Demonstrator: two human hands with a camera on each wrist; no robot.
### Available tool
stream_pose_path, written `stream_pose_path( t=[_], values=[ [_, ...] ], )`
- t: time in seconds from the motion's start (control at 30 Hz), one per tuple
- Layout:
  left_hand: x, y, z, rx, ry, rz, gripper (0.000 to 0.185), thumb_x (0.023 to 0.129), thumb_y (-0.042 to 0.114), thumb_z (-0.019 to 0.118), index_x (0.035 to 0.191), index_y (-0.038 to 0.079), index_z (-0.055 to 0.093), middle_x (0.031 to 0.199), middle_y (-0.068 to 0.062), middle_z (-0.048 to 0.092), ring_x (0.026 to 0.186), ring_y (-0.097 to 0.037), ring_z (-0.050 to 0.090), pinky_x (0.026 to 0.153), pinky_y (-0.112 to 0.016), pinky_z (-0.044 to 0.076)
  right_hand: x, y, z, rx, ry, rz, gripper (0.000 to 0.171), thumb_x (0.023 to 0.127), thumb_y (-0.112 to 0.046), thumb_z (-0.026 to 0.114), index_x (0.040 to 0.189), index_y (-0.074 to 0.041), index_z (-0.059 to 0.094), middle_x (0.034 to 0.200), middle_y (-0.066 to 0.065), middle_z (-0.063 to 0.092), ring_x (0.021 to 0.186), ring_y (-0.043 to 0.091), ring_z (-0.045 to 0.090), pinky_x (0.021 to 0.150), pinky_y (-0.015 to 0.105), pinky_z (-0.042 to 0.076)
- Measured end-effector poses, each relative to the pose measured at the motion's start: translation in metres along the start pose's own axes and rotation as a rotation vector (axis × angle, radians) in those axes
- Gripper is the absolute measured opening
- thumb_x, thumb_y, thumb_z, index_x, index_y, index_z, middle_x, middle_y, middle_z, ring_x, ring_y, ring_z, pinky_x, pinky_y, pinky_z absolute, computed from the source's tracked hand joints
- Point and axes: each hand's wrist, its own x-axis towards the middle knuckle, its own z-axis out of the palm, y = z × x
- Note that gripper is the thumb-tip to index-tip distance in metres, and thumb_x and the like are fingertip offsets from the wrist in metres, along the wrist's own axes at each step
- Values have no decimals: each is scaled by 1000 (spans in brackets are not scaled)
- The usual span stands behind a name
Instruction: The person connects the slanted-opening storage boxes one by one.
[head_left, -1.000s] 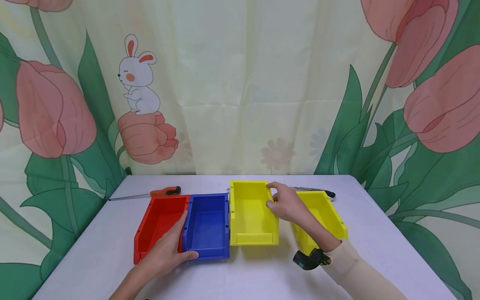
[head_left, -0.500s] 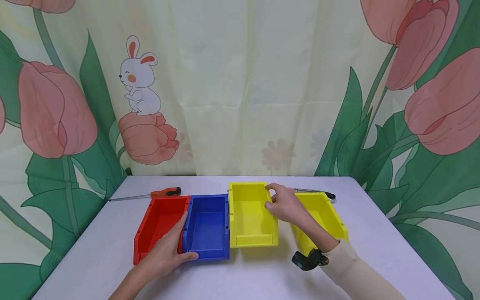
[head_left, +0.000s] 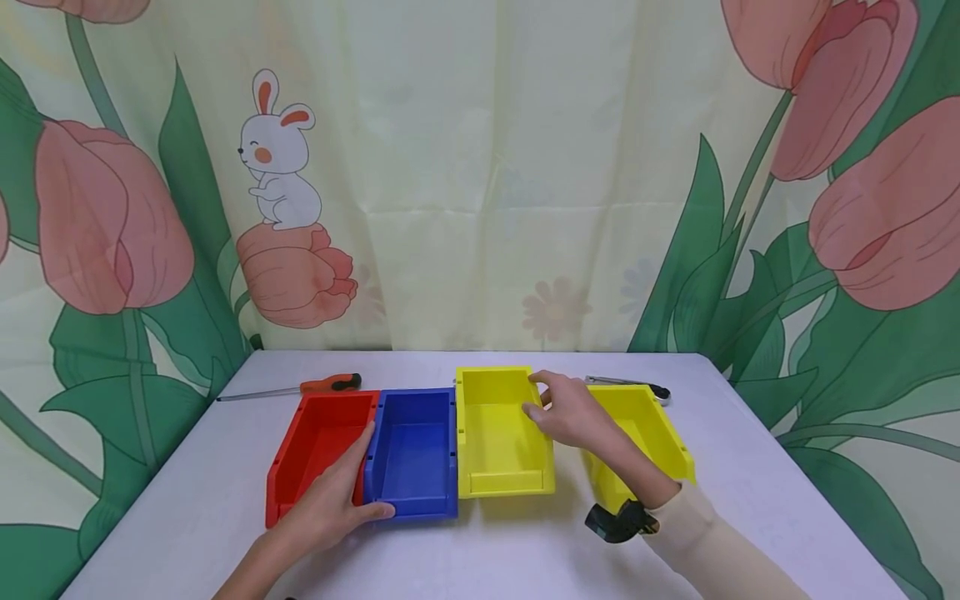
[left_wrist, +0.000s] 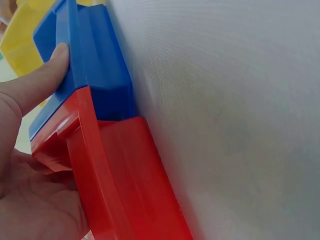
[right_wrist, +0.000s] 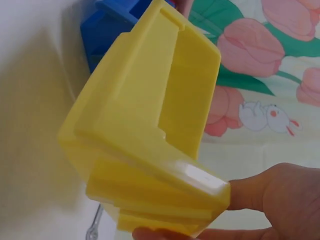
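In the head view, a red bin [head_left: 322, 433] and a blue bin [head_left: 414, 450] stand side by side on the white table. My left hand [head_left: 330, 500] holds the blue bin, its thumb on the front lip and its fingers reaching along the wall where the two bins meet. The left wrist view shows that thumb [left_wrist: 50, 72] pressed on the blue edge; the other fingertips are hidden. My right hand [head_left: 572, 407] pinches a yellow bin [head_left: 498, 433] by its back right side, tilted and beside the blue bin's right wall. Its shadow falls on the cloth below.
A second yellow bin [head_left: 641, 417] stands to the right, partly behind my right forearm. An orange-handled screwdriver [head_left: 330, 383] lies at the back left. At the back right lies a metal tool with a black end [head_left: 660, 390]. A tulip-and-rabbit curtain [head_left: 480, 208] hangs behind the table.
The pinched yellow bin has come slightly lower and left in the head view, closer against the blue bin, with my right hand moving along. My left hand stays nearly still.
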Motion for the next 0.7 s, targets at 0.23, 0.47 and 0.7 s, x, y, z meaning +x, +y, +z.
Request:
stream_pose_path(
  t=[0.23, 0.47, 0.7],
  values=[
    [1, 0, 1, 15, -2, -3, 127, 75, 33, 96, 171, 14, 16, 170, -18, 39, 148, -47, 48, 100, -62, 60, 1, -5, -8, -6, 82, -41, 52, 101, -26, 71, 146, -4, 59, 133, 21, 72, 115, 35, 71, 94, 47, 64],
    [0, -1, 0, -3, 1, -1, 127, 74, 33, 97, 171, 14, 18, 169, -17, 39, 148, -46, 48, 101, -62, 60, 0, -17, -11, 6, 124, -114, 49, 102, -26, 69, 146, -7, 60, 141, 19, 69, 128, 39, 65, 106, 55, 58],
    [-1, 0, -1, -10, 2, -2, 127, 74, 34, 96, 171, 14, 17, 170, -17, 38, 149, -46, 47, 102, -62, 59, 2, -35, 2, 191, 80, -143, 43, 102, -23, 69, 143, -12, 64, 139, 14, 71, 129, 34, 68, 106, 48, 60]
  ],
)
